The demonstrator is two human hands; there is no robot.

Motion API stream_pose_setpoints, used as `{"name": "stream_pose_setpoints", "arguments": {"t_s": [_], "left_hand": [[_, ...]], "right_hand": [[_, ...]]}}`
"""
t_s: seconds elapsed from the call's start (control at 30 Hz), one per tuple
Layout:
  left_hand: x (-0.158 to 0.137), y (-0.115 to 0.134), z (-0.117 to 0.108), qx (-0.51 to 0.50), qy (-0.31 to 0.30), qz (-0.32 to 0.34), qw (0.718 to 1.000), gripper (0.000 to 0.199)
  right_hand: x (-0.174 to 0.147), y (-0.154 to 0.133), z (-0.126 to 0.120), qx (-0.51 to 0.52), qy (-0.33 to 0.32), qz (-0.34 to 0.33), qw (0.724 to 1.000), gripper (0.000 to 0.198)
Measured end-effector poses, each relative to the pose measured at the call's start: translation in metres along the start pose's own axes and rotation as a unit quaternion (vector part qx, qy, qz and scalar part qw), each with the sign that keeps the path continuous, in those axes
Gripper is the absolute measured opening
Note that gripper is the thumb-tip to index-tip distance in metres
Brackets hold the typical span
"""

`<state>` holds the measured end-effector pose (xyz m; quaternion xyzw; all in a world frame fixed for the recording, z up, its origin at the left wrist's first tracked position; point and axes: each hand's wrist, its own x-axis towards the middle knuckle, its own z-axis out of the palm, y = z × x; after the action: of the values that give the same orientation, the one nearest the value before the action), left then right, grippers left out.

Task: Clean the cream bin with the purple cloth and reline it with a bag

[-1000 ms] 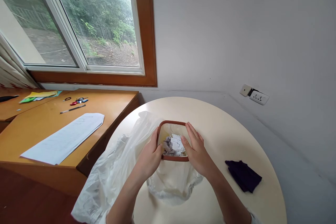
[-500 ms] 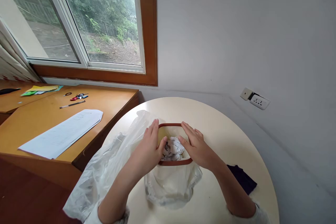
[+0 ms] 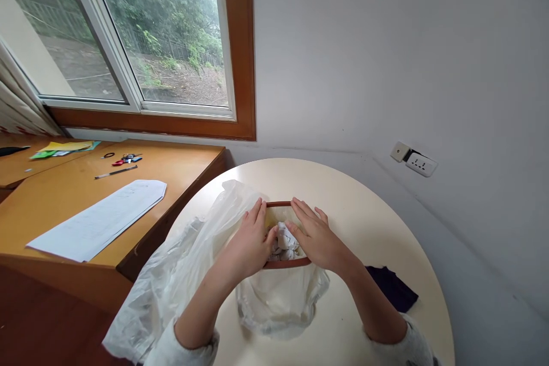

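A small bin with a brown rim (image 3: 286, 263) stands on the round cream table (image 3: 369, 223), its body wrapped in a clear plastic bag (image 3: 281, 300). Crumpled white paper (image 3: 286, 243) fills its top. My left hand (image 3: 251, 243) lies over the bin's left rim, thumb pressing on the paper. My right hand (image 3: 315, 237) lies over the right rim, thumb also on the paper. Both palms face down with fingers stretched forward.
A larger white plastic bag (image 3: 180, 274) spreads off the table's left side. A dark cloth (image 3: 392, 287) lies right of my right forearm. The wooden desk (image 3: 55, 200) at left carries paper sheets (image 3: 98, 218), a pen and scissors. A wall socket (image 3: 420, 164) is at right.
Both hands have moved inward over the bin's opening, covering more of the paper and pressing on it. The camera shifted slightly; the bin stays in place.
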<state>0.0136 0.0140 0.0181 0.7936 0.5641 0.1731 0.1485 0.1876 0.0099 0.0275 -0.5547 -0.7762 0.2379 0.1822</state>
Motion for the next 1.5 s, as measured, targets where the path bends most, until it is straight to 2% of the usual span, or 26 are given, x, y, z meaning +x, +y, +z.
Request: {"name": "stream_pose_setpoints", "arguments": {"t_s": [0.2, 0.4, 0.7, 0.9, 1.03, 1.1, 1.2, 1.27, 1.33, 1.5], "left_hand": [[-0.001, 0.003, 0.001, 0.037, -0.020, -0.026, 0.999, 0.067], [-0.002, 0.002, 0.002, 0.060, -0.003, -0.007, 0.998, 0.071], [-0.002, 0.005, -0.003, 0.056, -0.032, -0.006, 0.998, 0.071], [-0.001, 0.000, 0.004, 0.035, -0.007, 0.015, 0.999, 0.070], [-0.002, 0.000, 0.004, 0.034, 0.028, 0.027, 0.999, 0.066], [-0.007, 0.003, -0.001, 0.040, 0.065, 0.048, 0.996, 0.056], [-0.024, 0.009, -0.006, 0.034, 0.107, 0.149, 0.982, 0.038], [-0.037, 0.011, -0.004, 0.029, 0.093, 0.232, 0.968, 0.030], [-0.046, 0.011, 0.002, 0.037, 0.076, 0.284, 0.955, 0.026], [-0.040, 0.001, 0.012, 0.104, 0.081, 0.284, 0.950, 0.023]], "right_hand": [[0.000, 0.004, 0.009, 0.062, 0.021, 0.013, 0.998, 0.063], [0.002, 0.010, 0.016, 0.112, 0.037, 0.018, 0.993, 0.059], [0.001, 0.012, 0.021, 0.176, 0.066, 0.015, 0.982, 0.055], [0.003, 0.015, 0.027, 0.245, 0.101, 0.004, 0.964, 0.053], [0.002, 0.014, 0.033, 0.285, 0.151, 0.004, 0.946, 0.050], [-0.002, 0.015, 0.035, 0.294, 0.201, 0.005, 0.934, 0.049], [-0.016, 0.023, 0.040, 0.271, 0.274, 0.012, 0.923, 0.047], [-0.028, 0.033, 0.046, 0.242, 0.293, 0.031, 0.924, 0.045], [-0.042, 0.049, 0.054, 0.222, 0.297, 0.059, 0.927, 0.044], [-0.069, 0.088, 0.075, 0.203, 0.305, 0.107, 0.924, 0.040]]}}
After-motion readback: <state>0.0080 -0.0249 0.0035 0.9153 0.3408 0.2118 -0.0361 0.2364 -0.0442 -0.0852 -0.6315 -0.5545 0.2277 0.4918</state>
